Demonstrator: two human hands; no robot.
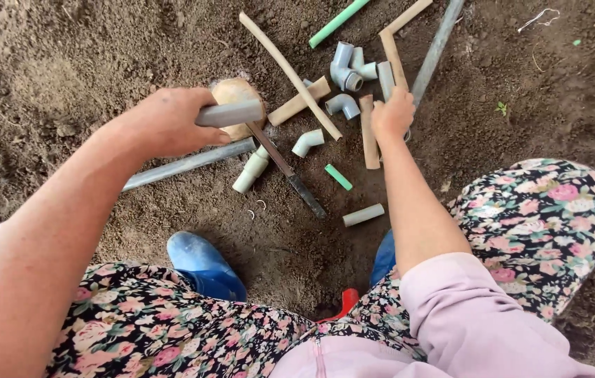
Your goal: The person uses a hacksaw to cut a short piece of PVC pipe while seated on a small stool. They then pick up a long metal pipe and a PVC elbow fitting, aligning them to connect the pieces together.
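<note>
From the head camera, looking down past flowered trousers and blue boots (203, 262) onto bare soil (66, 63), the left hand (168, 122) has its fingers wrapped around a short grey pipe piece (231, 113), held level just over a rounded tan stone (236, 94). Below it a long grey pipe (189, 162) lies on the ground, and a saw blade (287, 171) runs diagonally beside a pale elbow fitting (308, 141). The right hand (393, 113) reaches into a heap of cut pipe, its fingers curled down onto a tan pipe length (369, 136); whether they pinch it I cannot tell. Grey elbow joints (346, 73) lie just beyond, a small green offcut (338, 177) nearer the boots
</note>
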